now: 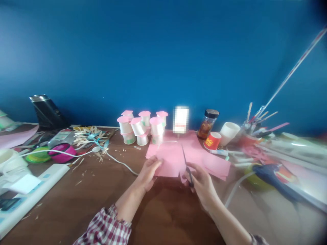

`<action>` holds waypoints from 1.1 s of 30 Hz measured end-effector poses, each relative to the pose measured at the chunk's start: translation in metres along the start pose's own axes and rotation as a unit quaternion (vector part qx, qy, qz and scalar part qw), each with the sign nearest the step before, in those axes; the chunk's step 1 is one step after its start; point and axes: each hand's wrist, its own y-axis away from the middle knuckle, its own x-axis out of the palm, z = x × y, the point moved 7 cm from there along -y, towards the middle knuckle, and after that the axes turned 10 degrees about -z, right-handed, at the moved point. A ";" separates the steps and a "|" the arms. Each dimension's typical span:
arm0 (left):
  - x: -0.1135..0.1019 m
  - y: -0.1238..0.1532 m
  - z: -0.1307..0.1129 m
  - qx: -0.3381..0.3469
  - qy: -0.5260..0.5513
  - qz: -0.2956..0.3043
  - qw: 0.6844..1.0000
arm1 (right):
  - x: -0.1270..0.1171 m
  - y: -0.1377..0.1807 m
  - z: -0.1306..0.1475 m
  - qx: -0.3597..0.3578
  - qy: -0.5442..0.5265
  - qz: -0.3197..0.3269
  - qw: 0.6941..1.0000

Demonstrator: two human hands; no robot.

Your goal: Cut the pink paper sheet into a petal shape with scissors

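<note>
My left hand point(149, 172) pinches the near left edge of a pink paper sheet point(170, 160) lying on the brown table point(84, 200). My right hand point(201, 182) is closed round the handles of a pair of scissors point(186, 162), whose blades point away from me into the pink sheet near its middle. More pink paper point(214, 165) lies under and to the right of the sheet.
Behind the paper stand several white cups with pink lids point(141, 127), a dark-lidded jar point(208, 124), a red paper cup point(212, 140) and a white cup point(229, 133). A glue gun point(273, 175) lies at the right. A white cable point(120, 162), straw scraps and pink and green bowls are at the left.
</note>
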 end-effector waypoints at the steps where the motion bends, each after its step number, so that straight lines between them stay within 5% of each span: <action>1: 0.002 0.000 0.001 -0.001 0.000 0.011 1.000 | 0.000 -0.001 -0.002 0.003 0.002 -0.004 1.000; 7: 0.015 0.004 0.006 -0.001 -0.012 0.074 0.997 | -0.010 -0.009 -0.004 -0.005 -0.035 -0.051 0.998; 14: 0.015 0.001 0.005 0.001 -0.048 0.078 0.996 | -0.016 -0.011 -0.002 0.047 -0.122 -0.052 0.990; 24: 0.015 0.005 0.008 -0.010 -0.091 0.089 0.992 | -0.013 -0.008 -0.001 0.079 -0.113 -0.046 0.989; 33: 0.033 0.020 0.020 -0.114 0.123 0.072 0.983 | -0.021 -0.009 -0.012 0.085 -0.178 -0.120 0.973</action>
